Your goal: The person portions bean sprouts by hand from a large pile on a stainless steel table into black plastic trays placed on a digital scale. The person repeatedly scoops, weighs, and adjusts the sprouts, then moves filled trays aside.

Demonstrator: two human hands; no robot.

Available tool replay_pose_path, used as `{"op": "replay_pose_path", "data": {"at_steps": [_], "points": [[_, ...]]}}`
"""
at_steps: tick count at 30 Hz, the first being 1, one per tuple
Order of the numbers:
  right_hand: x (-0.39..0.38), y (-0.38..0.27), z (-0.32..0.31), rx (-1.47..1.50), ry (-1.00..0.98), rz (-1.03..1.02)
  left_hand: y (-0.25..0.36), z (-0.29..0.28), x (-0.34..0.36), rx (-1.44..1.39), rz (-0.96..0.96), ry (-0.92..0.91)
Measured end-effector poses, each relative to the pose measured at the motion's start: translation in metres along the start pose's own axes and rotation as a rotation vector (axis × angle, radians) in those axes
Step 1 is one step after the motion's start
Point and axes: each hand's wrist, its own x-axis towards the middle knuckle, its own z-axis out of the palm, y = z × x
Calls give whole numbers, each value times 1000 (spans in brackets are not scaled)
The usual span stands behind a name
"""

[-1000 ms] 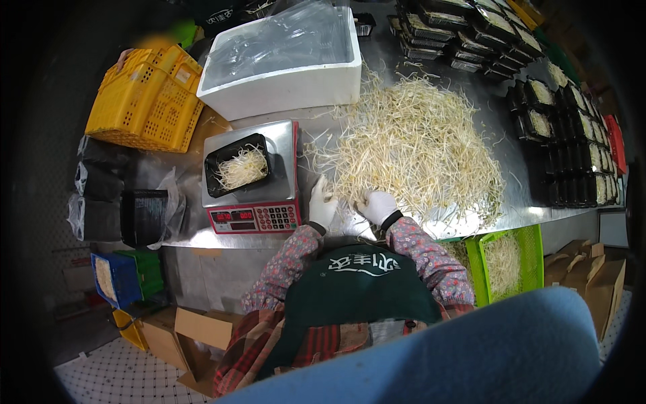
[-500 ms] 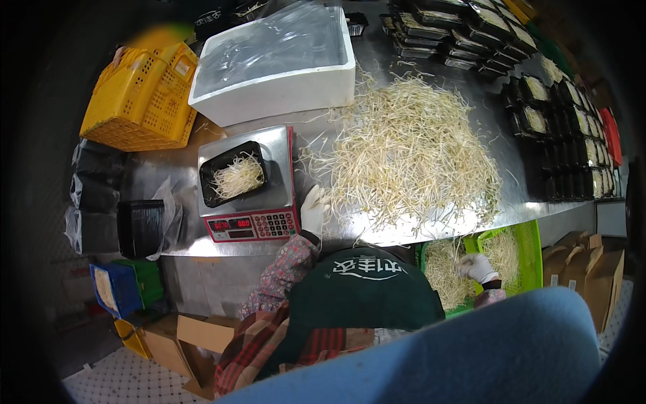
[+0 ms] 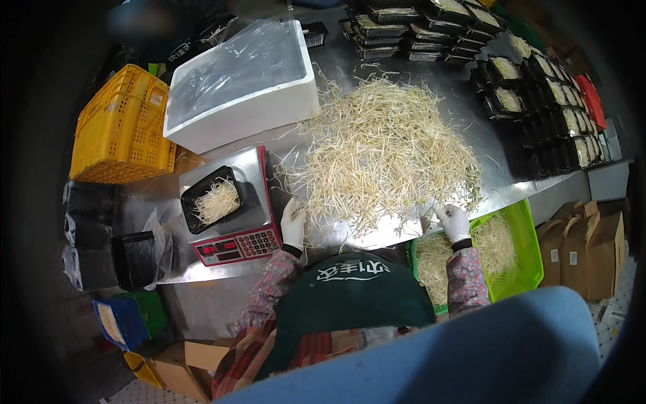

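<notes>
A broad heap of bean sprouts (image 3: 383,155) covers the middle of the steel table. My left hand (image 3: 293,223), in a white glove, lies at the heap's near left edge beside the scale (image 3: 235,236), its fingers stretched out and holding nothing that I can see. On the scale's pan rests a black tray (image 3: 195,192) with a small mound of sprouts in it. My right hand (image 3: 453,222), also gloved in white, is at the heap's near right edge with its fingers drawn together. What lies between those fingertips is too small to make out.
Behind the scale stand a white foam box (image 3: 249,111) and yellow crates (image 3: 128,128). Stacked empty black trays (image 3: 134,259) sit at left. Filled trays (image 3: 508,101) are piled at right. Sprouts lie in a green basket (image 3: 525,252) below the table edge, near cardboard boxes (image 3: 585,249).
My right hand has risen from the green basket to the table's near edge by the heap. My left hand stays beside the scale. The whole view has shifted and tilted slightly.
</notes>
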Motion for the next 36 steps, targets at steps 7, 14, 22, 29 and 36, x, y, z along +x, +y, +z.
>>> {"op": "replay_pose_path", "data": {"at_steps": [7, 14, 22, 29, 36], "points": [[-27, -91, 95, -70, 12, -610, -4, 9, 9, 55, 49, 66], [-13, -90, 102, 66, -363, -850, 1, 16, 10, 138, 146, 71], [36, -84, 101, 77, 31, -321, -8, 31, 30, 200, 168, 75], [38, -105, 111, 191, 192, -281, 11, 58, 55, -37, 6, 3], [49, -151, 155, 678, -232, -62, 42, 161, 57, -206, -110, -128]]}}
